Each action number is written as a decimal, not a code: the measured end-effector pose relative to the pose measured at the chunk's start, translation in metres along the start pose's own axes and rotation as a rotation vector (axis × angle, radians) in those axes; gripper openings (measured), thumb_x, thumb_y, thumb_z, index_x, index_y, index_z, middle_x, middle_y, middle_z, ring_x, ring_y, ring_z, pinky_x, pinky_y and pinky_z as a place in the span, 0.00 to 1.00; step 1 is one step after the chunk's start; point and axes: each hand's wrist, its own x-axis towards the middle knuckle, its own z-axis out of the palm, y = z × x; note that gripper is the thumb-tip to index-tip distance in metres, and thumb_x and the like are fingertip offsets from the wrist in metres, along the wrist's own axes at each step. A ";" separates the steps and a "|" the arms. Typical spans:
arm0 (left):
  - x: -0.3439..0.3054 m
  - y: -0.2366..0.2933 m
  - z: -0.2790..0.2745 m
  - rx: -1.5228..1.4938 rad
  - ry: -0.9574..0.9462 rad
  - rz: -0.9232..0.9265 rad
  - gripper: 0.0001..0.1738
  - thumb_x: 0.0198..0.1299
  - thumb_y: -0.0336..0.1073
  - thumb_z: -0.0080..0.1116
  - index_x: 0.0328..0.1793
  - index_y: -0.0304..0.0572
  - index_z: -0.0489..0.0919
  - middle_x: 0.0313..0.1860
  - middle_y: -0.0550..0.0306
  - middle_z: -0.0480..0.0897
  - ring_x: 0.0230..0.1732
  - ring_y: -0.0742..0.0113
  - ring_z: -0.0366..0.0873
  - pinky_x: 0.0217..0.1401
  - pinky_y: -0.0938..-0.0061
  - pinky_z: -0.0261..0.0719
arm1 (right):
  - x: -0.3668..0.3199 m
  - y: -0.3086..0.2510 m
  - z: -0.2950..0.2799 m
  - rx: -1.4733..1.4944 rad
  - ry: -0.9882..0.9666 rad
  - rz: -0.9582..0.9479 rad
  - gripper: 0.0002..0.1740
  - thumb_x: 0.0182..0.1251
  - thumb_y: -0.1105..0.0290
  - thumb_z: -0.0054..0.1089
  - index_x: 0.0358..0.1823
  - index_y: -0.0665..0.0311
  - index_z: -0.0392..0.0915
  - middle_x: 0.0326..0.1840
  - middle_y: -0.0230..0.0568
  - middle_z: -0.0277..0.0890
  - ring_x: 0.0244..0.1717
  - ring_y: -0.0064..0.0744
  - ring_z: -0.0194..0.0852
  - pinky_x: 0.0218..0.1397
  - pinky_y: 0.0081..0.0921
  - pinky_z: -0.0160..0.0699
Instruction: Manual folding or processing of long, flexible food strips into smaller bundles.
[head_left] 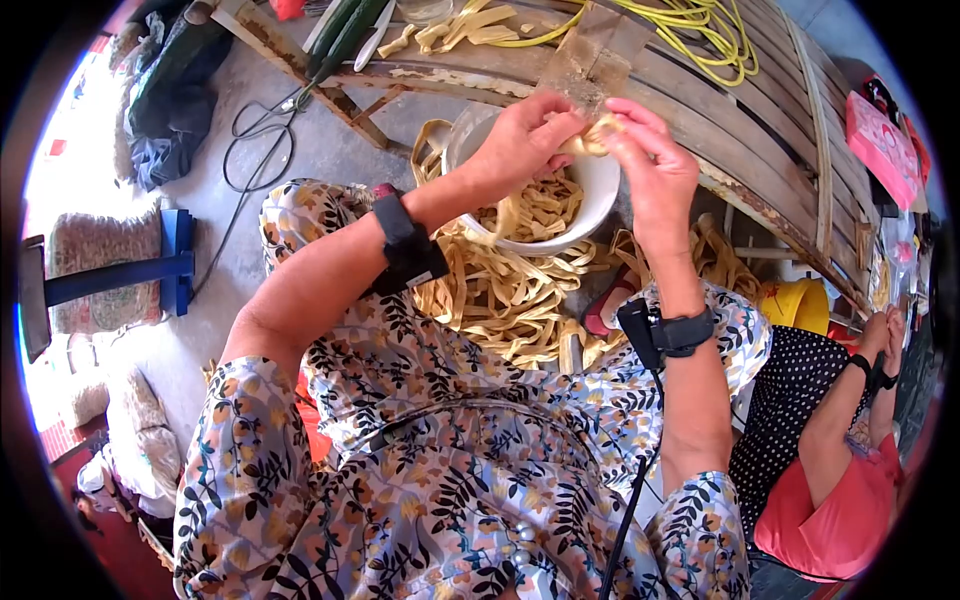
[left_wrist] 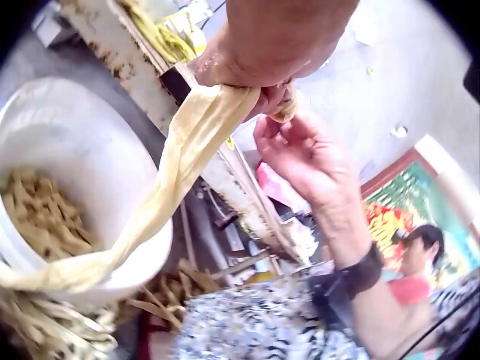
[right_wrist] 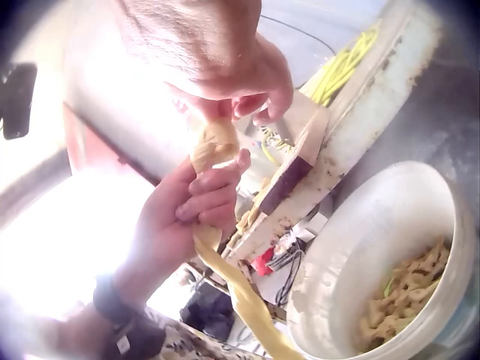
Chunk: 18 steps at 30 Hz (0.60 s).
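Observation:
Over a white bucket [head_left: 606, 205], both hands work at one long, soft, pale yellow strip [left_wrist: 169, 176]. The left hand [head_left: 525, 140] grips it with curled fingers, and a long tail hangs from that hand across the bucket rim. Thumb and fingers of the right hand [head_left: 655, 170] pinch the bunched end, which looks folded or twisted in the right wrist view. Short yellow pieces [right_wrist: 401, 300] partly fill the bucket. Around its foot lies a heap of long loose strips [head_left: 500, 300] on the floor.
Beyond the bucket runs a slatted bench [head_left: 730, 130] with a rusty metal edge. Yellow cord [head_left: 715, 45], more strips [head_left: 465, 25] and dark green cucumber-like vegetables [head_left: 345, 40] lie on it. At right sits another person [head_left: 830, 490]; a yellow bucket [head_left: 795, 303] stands nearby.

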 end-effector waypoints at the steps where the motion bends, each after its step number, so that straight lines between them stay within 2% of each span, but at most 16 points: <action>1: -0.006 0.008 0.001 -0.112 -0.039 -0.091 0.22 0.59 0.45 0.53 0.50 0.35 0.69 0.25 0.67 0.69 0.20 0.81 0.61 0.20 0.84 0.59 | 0.003 -0.001 -0.007 0.142 0.059 0.142 0.07 0.53 0.78 0.58 0.35 0.69 0.80 0.48 0.37 0.74 0.41 0.22 0.71 0.47 0.18 0.70; 2: -0.010 0.013 0.002 -0.222 -0.080 -0.181 0.23 0.59 0.46 0.53 0.51 0.34 0.69 0.25 0.69 0.67 0.20 0.83 0.59 0.21 0.85 0.57 | 0.006 -0.001 -0.014 0.285 0.119 0.280 0.07 0.55 0.77 0.57 0.36 0.69 0.80 0.49 0.36 0.74 0.43 0.20 0.70 0.48 0.18 0.69; 3: -0.012 0.013 0.001 -0.242 -0.137 -0.183 0.21 0.61 0.46 0.51 0.47 0.32 0.73 0.21 0.71 0.62 0.20 0.83 0.54 0.22 0.87 0.54 | 0.008 0.001 -0.021 0.291 0.095 0.301 0.09 0.56 0.76 0.58 0.39 0.68 0.79 0.50 0.36 0.73 0.43 0.19 0.70 0.48 0.20 0.71; 6: -0.006 0.003 -0.012 -0.116 -0.291 -0.099 0.16 0.63 0.42 0.48 0.42 0.35 0.76 0.18 0.72 0.62 0.19 0.83 0.54 0.21 0.87 0.53 | 0.012 0.001 -0.026 0.364 0.225 0.382 0.08 0.55 0.77 0.59 0.37 0.72 0.79 0.49 0.40 0.73 0.38 0.22 0.74 0.43 0.19 0.75; 7: -0.007 0.003 -0.013 -0.104 -0.298 -0.095 0.14 0.64 0.40 0.46 0.37 0.37 0.77 0.16 0.73 0.60 0.18 0.83 0.53 0.20 0.86 0.51 | 0.011 0.002 -0.027 0.358 0.201 0.402 0.09 0.55 0.76 0.59 0.38 0.71 0.78 0.48 0.39 0.73 0.38 0.22 0.73 0.43 0.19 0.75; 12: -0.006 -0.003 -0.025 -0.343 -0.441 -0.252 0.13 0.64 0.40 0.46 0.35 0.38 0.76 0.15 0.73 0.61 0.16 0.84 0.52 0.19 0.86 0.50 | 0.008 0.001 -0.033 0.324 0.061 0.448 0.16 0.56 0.67 0.61 0.45 0.66 0.76 0.44 0.36 0.74 0.38 0.22 0.73 0.41 0.18 0.78; 14: -0.006 -0.004 -0.025 -0.357 -0.472 -0.260 0.13 0.64 0.39 0.46 0.36 0.38 0.75 0.15 0.73 0.61 0.16 0.85 0.52 0.19 0.87 0.50 | 0.006 -0.007 -0.025 0.250 -0.126 0.631 0.21 0.54 0.61 0.64 0.46 0.64 0.75 0.42 0.35 0.73 0.38 0.20 0.72 0.38 0.17 0.79; 15: -0.006 -0.003 -0.024 -0.342 -0.482 -0.250 0.12 0.64 0.39 0.45 0.36 0.38 0.75 0.15 0.73 0.61 0.16 0.85 0.52 0.19 0.87 0.50 | 0.001 -0.013 -0.016 0.245 -0.204 0.607 0.19 0.52 0.62 0.65 0.43 0.63 0.76 0.34 0.33 0.73 0.30 0.16 0.69 0.28 0.12 0.74; 18: -0.007 -0.001 -0.022 -0.309 -0.488 -0.241 0.12 0.64 0.38 0.45 0.36 0.38 0.75 0.15 0.73 0.61 0.16 0.85 0.52 0.18 0.88 0.50 | -0.002 -0.005 -0.005 0.332 -0.368 0.536 0.14 0.52 0.66 0.64 0.40 0.64 0.77 0.26 0.28 0.70 0.23 0.11 0.63 0.20 0.07 0.60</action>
